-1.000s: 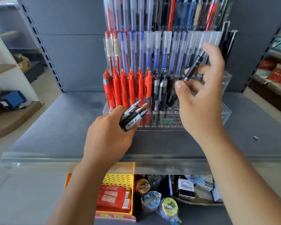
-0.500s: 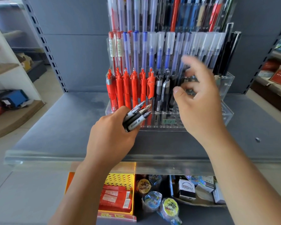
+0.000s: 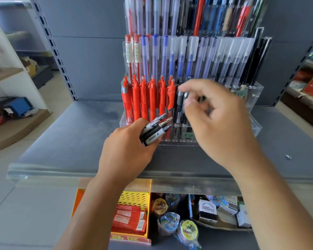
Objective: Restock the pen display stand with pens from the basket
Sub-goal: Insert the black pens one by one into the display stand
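Note:
A clear tiered pen display stand (image 3: 253, 126) sits on the grey shelf (image 3: 70, 141). Its front row holds several red pens (image 3: 145, 101) on the left and a few black pens (image 3: 179, 105) beside them. The rows behind hold capped blue and frosted pens (image 3: 172, 55). My left hand (image 3: 126, 152) grips a bundle of black-and-grey pens (image 3: 155, 131), tips pointing up and right, just in front of the stand's base. My right hand (image 3: 222, 127) is blurred in front of the front row, right of the black pens. Its fingers are loosely curled and I see no pen in them.
Below the shelf edge (image 3: 98, 170), a yellow perforated basket (image 3: 134, 198) holds red packets. Tape rolls (image 3: 188, 230) and small white boxes (image 3: 208, 210) lie to its right. Side shelving stands at far left and far right. A small metal piece (image 3: 288, 156) lies on the shelf.
My right hand held a black pen a second ago; that pen is no longer in it, and the hand has dropped lower and leftward. My left hand keeps its bundle in place.

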Available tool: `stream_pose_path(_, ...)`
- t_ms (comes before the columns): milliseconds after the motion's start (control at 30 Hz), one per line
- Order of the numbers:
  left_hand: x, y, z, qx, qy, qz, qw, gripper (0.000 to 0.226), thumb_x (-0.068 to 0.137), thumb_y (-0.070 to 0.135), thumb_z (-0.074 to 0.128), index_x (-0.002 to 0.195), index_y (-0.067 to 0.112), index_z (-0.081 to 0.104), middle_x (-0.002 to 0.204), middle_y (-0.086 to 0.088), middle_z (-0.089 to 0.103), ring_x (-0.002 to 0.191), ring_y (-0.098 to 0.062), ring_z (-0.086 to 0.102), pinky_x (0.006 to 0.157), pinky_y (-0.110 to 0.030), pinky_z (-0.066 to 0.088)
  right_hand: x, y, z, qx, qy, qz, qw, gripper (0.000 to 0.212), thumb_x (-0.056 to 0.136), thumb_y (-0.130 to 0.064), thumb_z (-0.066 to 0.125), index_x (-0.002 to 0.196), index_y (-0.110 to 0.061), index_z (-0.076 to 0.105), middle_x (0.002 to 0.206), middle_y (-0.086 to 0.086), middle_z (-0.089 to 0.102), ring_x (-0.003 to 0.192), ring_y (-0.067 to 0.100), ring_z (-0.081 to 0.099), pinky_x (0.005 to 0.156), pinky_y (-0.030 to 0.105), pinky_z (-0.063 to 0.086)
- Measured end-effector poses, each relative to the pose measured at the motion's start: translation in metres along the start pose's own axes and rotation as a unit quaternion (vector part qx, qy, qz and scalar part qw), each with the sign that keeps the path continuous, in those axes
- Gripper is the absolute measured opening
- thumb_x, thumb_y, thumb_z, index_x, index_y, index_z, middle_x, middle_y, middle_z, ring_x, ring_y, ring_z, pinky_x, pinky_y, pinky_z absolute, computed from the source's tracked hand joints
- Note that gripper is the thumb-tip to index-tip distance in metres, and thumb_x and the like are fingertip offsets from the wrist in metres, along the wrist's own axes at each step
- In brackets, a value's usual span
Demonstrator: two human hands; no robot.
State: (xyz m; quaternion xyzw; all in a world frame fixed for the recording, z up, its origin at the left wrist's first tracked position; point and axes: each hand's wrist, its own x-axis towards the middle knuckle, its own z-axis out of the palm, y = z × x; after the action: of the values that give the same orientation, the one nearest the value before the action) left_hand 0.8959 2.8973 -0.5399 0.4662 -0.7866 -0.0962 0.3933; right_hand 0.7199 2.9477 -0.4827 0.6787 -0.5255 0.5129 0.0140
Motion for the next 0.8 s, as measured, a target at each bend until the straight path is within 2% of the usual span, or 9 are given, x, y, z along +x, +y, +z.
stream_pose_path(133,0.0,-0.003,0.0,-0.013,-0.009,0.023,1.0,0.027,0.082,0.035,0.072,0.074,0.029,0.047,0.06,0.01,0.053,0.056,-0.021,0.052,0.048,-0.033,0.041,-0.007,-0.009,0.01,-0.046,-0.112,-0.006,0.993,0.017,0.096,-0.026,0.059,0.109,-0.029,0.069,0.09,-0.015,0.056,0.063,0.004,0.051,0.061,0.023,0.042)
stream_pose_path(200,0.0,-0.005,0.0,-0.01,-0.013,0.034,0.999,0.019,0.08,0.032,0.071,0.08,0.025,0.053,0.064,0.01,0.056,0.058,-0.022,0.054,0.049,-0.036,0.045,-0.011,-0.012,0.015,-0.072,-0.148,0.001,0.986,0.017,0.097,-0.031,0.058,0.111,-0.032,0.067,0.099,-0.017,0.056,0.071,0.002,0.054,0.066,0.028,0.048)
stream_pose_path(267,-0.001,-0.006,0.001,-0.006,-0.014,0.045,0.999,0.018,0.079,0.029,0.069,0.081,0.028,0.051,0.063,0.012,0.053,0.057,-0.019,0.051,0.048,-0.032,0.04,-0.013,-0.014,0.02,-0.095,-0.164,0.007,0.982,0.019,0.097,-0.034,0.058,0.114,-0.035,0.066,0.105,-0.017,0.054,0.082,0.006,0.058,0.073,0.033,0.053)
stream_pose_path(333,-0.001,-0.006,0.001,-0.007,-0.015,0.051,0.999,0.023,0.079,0.028,0.07,0.08,0.032,0.047,0.062,0.013,0.051,0.055,-0.018,0.049,0.048,-0.03,0.036,-0.014,-0.014,0.022,-0.108,-0.156,-0.001,0.982,0.018,0.097,-0.034,0.059,0.113,-0.035,0.068,0.103,-0.016,0.05,0.083,0.007,0.055,0.071,0.031,0.052)
stream_pose_path(433,0.0,-0.006,0.002,0.005,-0.014,0.049,0.999,0.026,0.079,0.032,0.07,0.079,0.034,0.044,0.064,0.01,0.054,0.057,-0.022,0.052,0.049,-0.032,0.041,-0.013,-0.011,0.022,-0.129,-0.14,-0.031,0.981,0.016,0.097,-0.031,0.06,0.107,-0.032,0.071,0.1,-0.01,0.046,0.083,0.008,0.049,0.065,0.029,0.049)
stream_pose_path(567,0.001,-0.006,0.003,0.014,-0.008,0.037,0.999,0.024,0.079,0.034,0.074,0.079,0.027,0.05,0.061,0.009,0.053,0.056,-0.024,0.052,0.049,-0.036,0.044,-0.009,-0.001,0.015,-0.11,-0.096,-0.044,0.988,0.014,0.095,-0.024,0.06,0.101,-0.025,0.073,0.098,-0.006,0.048,0.087,0.015,0.052,0.066,0.041,0.052)
stream_pose_path(633,0.001,-0.004,0.003,0.007,-0.004,0.031,0.999,0.024,0.08,0.037,0.074,0.079,0.024,0.053,0.061,0.008,0.054,0.057,-0.021,0.053,0.049,-0.037,0.045,-0.007,0.003,0.011,-0.104,-0.073,-0.05,0.991,0.019,0.093,-0.024,0.058,0.102,-0.022,0.075,0.097,-0.004,0.05,0.09,0.018,0.052,0.068,0.042,0.051)
stream_pose_path(700,0.001,-0.002,0.003,0.0,-0.005,0.027,1.0,0.025,0.081,0.04,0.073,0.079,0.023,0.054,0.061,0.007,0.055,0.057,-0.02,0.053,0.05,-0.037,0.045,-0.006,0.006,0.008,-0.105,-0.06,-0.056,0.991,0.02,0.093,-0.023,0.059,0.104,-0.02,0.075,0.096,-0.003,0.051,0.091,0.019,0.052,0.071,0.039,0.05)
stream_pose_path(800,0.001,0.0,0.003,0.009,0.002,0.024,1.0,0.026,0.081,0.042,0.072,0.078,0.024,0.054,0.06,0.008,0.054,0.056,-0.021,0.052,0.049,-0.036,0.044,-0.005,0.01,0.004,-0.089,-0.047,-0.042,0.994,0.019,0.093,-0.018,0.061,0.106,-0.019,0.075,0.098,-0.005,0.052,0.094,0.013,0.052,0.081,0.022,0.043)
